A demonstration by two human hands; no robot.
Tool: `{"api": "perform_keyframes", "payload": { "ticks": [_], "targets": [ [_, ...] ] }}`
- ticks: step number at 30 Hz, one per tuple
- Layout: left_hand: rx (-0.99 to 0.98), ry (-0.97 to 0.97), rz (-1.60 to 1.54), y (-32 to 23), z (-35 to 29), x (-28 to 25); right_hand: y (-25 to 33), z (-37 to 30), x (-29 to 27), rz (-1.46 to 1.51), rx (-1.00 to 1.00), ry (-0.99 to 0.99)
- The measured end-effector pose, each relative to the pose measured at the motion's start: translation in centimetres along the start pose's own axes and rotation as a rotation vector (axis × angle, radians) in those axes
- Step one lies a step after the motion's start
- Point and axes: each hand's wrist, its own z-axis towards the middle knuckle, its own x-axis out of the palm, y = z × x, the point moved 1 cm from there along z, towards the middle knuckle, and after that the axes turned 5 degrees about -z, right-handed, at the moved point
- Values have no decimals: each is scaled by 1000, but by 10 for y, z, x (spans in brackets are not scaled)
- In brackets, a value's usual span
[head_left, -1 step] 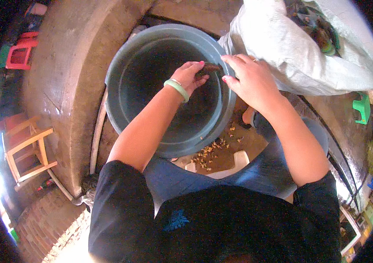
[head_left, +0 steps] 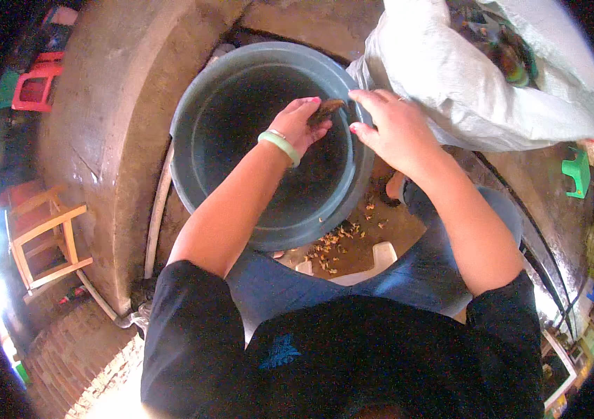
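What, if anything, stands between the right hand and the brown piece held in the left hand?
Nothing visible does: the right hand, thumb and fingers apart, is just beside the brown piece, which the left hand holds over the grey tub.

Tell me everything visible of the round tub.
The tub is wide, blue-grey, apparently plastic, with a broad rim. It stands open, seemingly upright, before the person's legs, left of a white sack. Its inside looks dark. The left hand holds a brown thing over it; the right hand is at its right rim, contact unclear.
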Motion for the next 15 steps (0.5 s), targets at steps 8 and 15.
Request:
{"api": "perform_keyframes", "payload": {
  "ticks": [8,15],
  "targets": [
    [-54,93,-97,-3,-73,28,5,3,21,381,-90,-53],
    [45,260,-90,-9,-66,30,8,2,14,340,-149,-79]
  ]
}}
